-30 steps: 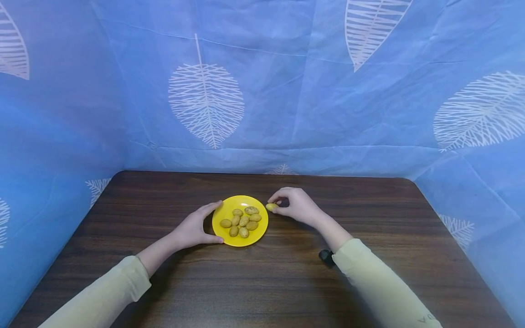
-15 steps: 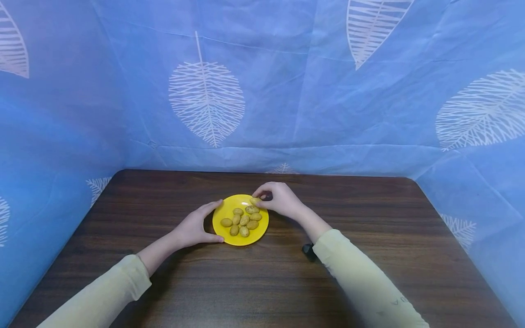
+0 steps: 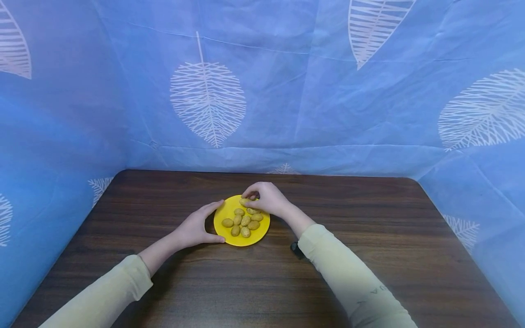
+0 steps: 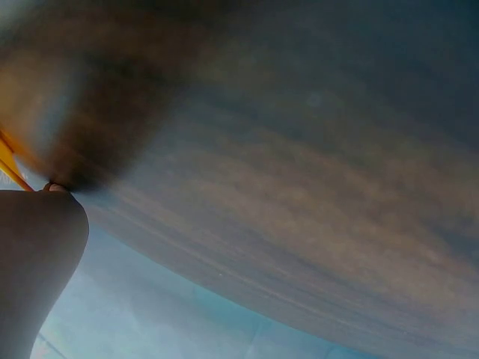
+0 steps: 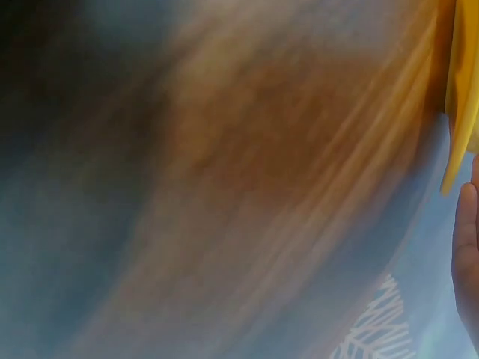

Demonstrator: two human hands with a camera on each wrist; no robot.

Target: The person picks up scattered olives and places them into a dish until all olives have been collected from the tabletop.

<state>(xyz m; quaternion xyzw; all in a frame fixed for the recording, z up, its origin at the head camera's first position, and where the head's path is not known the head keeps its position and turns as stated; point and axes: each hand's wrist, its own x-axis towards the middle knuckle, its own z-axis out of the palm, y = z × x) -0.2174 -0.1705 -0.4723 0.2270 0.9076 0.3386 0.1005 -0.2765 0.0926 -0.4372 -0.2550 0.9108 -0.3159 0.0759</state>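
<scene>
A round yellow plate (image 3: 261,230) carries several small, mottled yellow oval pieces (image 3: 245,232) that look like small fruits; their kind cannot be told. My left hand (image 3: 194,228) rests at the plate's left side, thumb on the near rim and extended fingers on the far rim. Over the plate's far right part, my right hand (image 3: 268,199) pinches another yellow oval piece (image 3: 244,202) between thumb and fingers. In the left wrist view part of the left hand (image 4: 37,254) meets the plate edge (image 4: 9,158). The right wrist view catches the plate's rim (image 5: 460,97) and right-hand fingers (image 5: 465,247).
Everything stands on a dark wood-grain table (image 3: 229,291). Blue cloth (image 3: 279,91) with white leaf prints hangs behind and at both sides. A small black device (image 3: 296,250) shows at the right wrist.
My right hand has carried the pinched yellow oval piece leftward, from beside the plate's right rim to over its far part. The left hand and plate have stayed in place.
</scene>
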